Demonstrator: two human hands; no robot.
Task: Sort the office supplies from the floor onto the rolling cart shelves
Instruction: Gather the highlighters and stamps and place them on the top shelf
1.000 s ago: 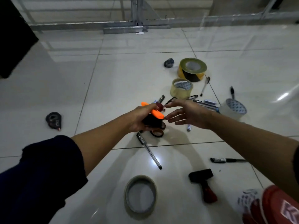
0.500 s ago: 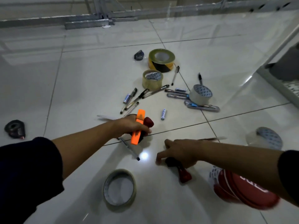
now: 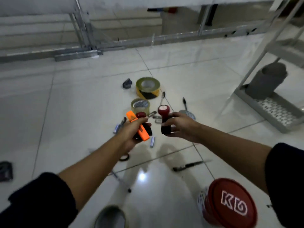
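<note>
The left hand (image 3: 131,130) is lifted above the floor (image 3: 82,104) and its fingers are curled around an orange highlighter (image 3: 137,127) together with a stamp that has a dark red knob (image 3: 141,115) and a black body. The right hand (image 3: 179,127) is also in the air, just beside the left one but apart from it, and its fingers are clamped on a second stamp (image 3: 164,119) — its red knob points up and away, its black base is inside the grip. Under and behind the hands many supplies lie on the white tiles: a yellow and black striped tape roll (image 3: 148,88), a clear tape roll (image 3: 140,105) near it, a small dark object (image 3: 127,83) to the left of the striped roll, several pens (image 3: 185,102) and small markers (image 3: 152,142). A black pen (image 3: 187,166) lies alone closer to the person, and another tape roll (image 3: 109,217) is at the bottom edge. A red round lid with white letters (image 3: 232,204) is at the lower right. A dark object (image 3: 5,170) lies far to the left; it is too blurred to name. On the right stands the rolling cart (image 3: 271,104) — its low grey shelf has a perforated bottom and carries a grey cup (image 3: 266,81).
</note>
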